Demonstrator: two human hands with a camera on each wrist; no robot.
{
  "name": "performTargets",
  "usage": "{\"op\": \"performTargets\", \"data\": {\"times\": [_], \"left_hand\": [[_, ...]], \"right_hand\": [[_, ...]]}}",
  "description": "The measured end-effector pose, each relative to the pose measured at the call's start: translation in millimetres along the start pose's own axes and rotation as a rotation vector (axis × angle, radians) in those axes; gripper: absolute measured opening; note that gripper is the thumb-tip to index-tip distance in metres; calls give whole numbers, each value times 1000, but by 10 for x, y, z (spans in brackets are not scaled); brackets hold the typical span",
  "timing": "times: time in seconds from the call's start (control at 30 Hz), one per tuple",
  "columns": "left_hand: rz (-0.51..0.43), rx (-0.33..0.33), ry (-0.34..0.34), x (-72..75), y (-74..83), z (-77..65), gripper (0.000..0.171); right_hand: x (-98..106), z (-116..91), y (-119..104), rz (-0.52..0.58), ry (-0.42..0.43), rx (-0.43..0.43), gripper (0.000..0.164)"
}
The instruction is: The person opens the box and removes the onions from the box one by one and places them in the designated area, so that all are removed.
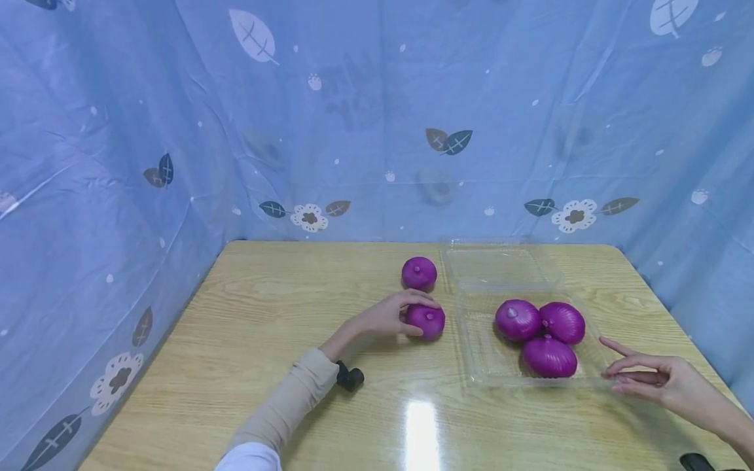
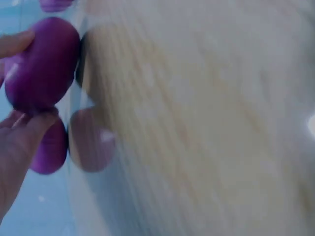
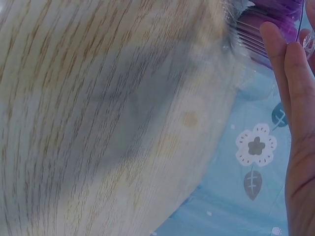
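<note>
Wood-grain table (image 1: pixel 265 294) carries clear container (image 1: pixel 467 347); blue leaf-print curtain (image 1: pixel 353 98) hangs behind container. Left hand (image 1: pixel 385 315) grips purple onion (image 1: pixel 429 324) left of container; right hand (image 1: pixel 662 381) pinches container's near right corner; three onions (image 1: pixel 549 360) inside container.

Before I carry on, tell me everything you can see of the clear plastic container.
The rectangular clear plastic container lies open on the wooden table, its lid spread back on the far side. It looks thin and glossy, with ribbed walls. Three purple onions sit bunched inside, near the middle. The right hand pinches its near right corner.
</note>
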State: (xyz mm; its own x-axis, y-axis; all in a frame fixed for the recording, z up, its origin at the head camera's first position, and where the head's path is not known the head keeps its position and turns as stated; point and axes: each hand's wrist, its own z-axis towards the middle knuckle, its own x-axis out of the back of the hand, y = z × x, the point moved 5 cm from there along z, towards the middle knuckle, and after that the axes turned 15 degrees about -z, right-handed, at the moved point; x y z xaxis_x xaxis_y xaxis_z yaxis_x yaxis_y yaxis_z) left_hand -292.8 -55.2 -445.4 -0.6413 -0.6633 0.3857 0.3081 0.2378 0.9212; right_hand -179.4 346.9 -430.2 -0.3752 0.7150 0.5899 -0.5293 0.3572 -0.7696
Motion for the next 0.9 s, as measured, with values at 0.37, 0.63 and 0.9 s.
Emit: {"op": "performTargets", "data": {"times": [0.37, 0.63, 0.9], "left_hand": [[-39, -7, -16, 110, -59, -7, 71], [-98, -23, -13, 150, -55, -33, 71], [-129, -28, -12, 190, -65, -40, 69]], "right_hand": [[2, -5, 3, -4, -7, 14, 34], [0, 9, -11, -40, 23, 11, 35], [1, 15, -14, -19, 16, 13, 34]]}}
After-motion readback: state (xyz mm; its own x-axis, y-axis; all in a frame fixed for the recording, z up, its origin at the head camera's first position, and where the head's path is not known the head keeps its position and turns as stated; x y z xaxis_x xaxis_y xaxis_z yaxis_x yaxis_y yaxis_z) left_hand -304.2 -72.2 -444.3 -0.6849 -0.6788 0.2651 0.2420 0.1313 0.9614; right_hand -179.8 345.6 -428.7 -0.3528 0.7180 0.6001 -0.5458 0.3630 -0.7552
